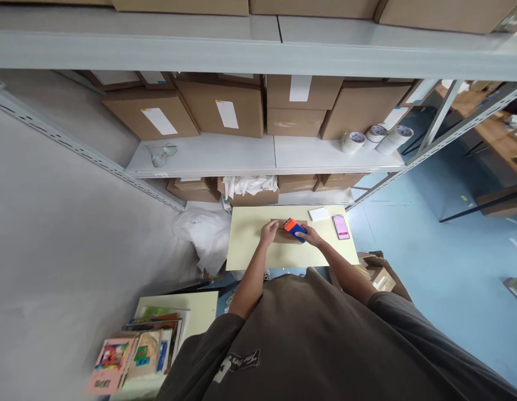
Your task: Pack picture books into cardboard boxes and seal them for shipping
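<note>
A small brown cardboard box (279, 236) lies on the pale yellow table (248, 256) in front of me. My left hand (268, 231) is at the left end of this box, its fingers curled in against it. In my right hand (311, 235) is an orange-and-blue block-shaped object (294, 229), tilted over the right part of the box, with its orange end pointing left and away from me. Its exact kind cannot be made out. The fingers of my right hand wrap around the blue end.
A phone (341, 227) and a white card or pad (319, 214) lie on the table's right side. Shelves beyond hold cartons (227, 111) and tape rolls (352, 142). A white plastic bag (206, 234) is at left, an open carton (384, 273) at right, books (147, 351) lower left.
</note>
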The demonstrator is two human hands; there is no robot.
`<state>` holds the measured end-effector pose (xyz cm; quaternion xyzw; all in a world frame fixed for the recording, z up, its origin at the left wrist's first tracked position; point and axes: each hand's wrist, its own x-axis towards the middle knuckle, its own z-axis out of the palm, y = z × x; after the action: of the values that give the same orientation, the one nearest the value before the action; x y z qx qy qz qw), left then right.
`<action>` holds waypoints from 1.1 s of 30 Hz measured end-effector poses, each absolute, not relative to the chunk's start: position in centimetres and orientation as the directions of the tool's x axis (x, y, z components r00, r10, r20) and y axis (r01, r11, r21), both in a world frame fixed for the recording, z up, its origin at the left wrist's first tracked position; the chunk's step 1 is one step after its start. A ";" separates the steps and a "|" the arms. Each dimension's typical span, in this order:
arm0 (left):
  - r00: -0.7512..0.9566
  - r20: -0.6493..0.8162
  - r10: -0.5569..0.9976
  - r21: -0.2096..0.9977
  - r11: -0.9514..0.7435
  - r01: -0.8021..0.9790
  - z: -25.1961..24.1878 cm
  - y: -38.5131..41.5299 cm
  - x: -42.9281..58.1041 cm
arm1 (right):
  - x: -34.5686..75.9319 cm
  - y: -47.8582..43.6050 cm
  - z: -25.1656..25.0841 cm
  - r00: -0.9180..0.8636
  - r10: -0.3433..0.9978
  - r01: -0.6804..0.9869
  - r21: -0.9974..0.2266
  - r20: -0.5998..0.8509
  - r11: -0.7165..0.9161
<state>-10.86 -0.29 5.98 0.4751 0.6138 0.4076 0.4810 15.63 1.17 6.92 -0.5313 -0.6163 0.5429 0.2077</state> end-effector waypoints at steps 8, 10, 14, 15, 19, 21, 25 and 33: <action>0.109 -0.282 0.953 0.952 0.292 -0.091 8.4 1.7 -9.2 | 16.0 0.6 7.5 -0.421 0.863 0.332 -0.933 -0.279 -0.140; 0.102 -0.284 0.954 0.952 0.292 -0.087 8.5 1.7 -9.1 | 16.1 0.6 7.8 -0.430 0.859 0.317 -0.937 -0.279 -0.145; 0.074 -0.308 0.948 0.944 0.314 -0.102 8.4 1.6 -8.8 | 16.6 0.6 7.9 -0.461 0.846 0.291 -0.946 -0.266 -0.139; 0.060 -0.314 0.948 0.940 0.319 -0.122 8.4 1.6 -8.7 | 16.7 0.6 7.9 -0.468 0.843 0.282 -0.949 -0.265 -0.141; 0.006 -0.306 0.952 0.938 0.303 -0.168 8.2 1.7 -8.4 | 17.2 0.6 7.9 -0.490 0.827 0.230 -0.956 -0.276 -0.182; -0.027 -0.288 0.957 0.949 0.282 -0.141 8.2 1.7 -8.4 | 17.4 0.6 7.9 -0.497 0.819 0.218 -0.955 -0.286 -0.201; -0.055 -0.320 0.946 0.946 0.316 -0.070 8.0 1.7 -8.5 | 17.8 0.6 7.8 -0.506 0.807 0.207 -0.951 -0.304 -0.229; 0.204 -0.493 0.846 0.862 0.507 -0.019 8.1 1.8 -7.4 | 19.2 0.3 7.9 -0.510 0.801 0.155 -0.949 -0.314 -0.274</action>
<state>-7.40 1.77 8.12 0.3797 0.5440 0.3198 0.6765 19.22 0.33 7.93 -0.4326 -0.5522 0.6708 0.2408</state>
